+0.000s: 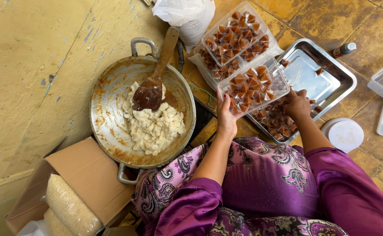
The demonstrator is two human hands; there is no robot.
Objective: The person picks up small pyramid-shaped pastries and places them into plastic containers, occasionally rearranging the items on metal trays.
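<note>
Your left hand (225, 117) holds a clear plastic box (253, 87) from below, fingers clamped on its near edge, so the box is lifted and a little tilted above the floor. The box is full of small brown wrapped sweets (248, 89). Your right hand (297, 104) is at the right end of the same box and over the metal tray (342, 74); the fingers are bent, but I cannot tell if they grip the box or pick a sweet, because the box hides the fingertips. More brown sweets lie in the near corner of the tray, just under this hand.

Behind the held box, two more filled boxes (233, 37) are stacked on the floor, near a white plastic bag (187, 15). To your left stands a big metal pan (108, 109) with pale dough pieces (154, 126) and a wooden spoon (154, 83) resting in it. A cardboard box (86, 175) lies beside your knee.
</note>
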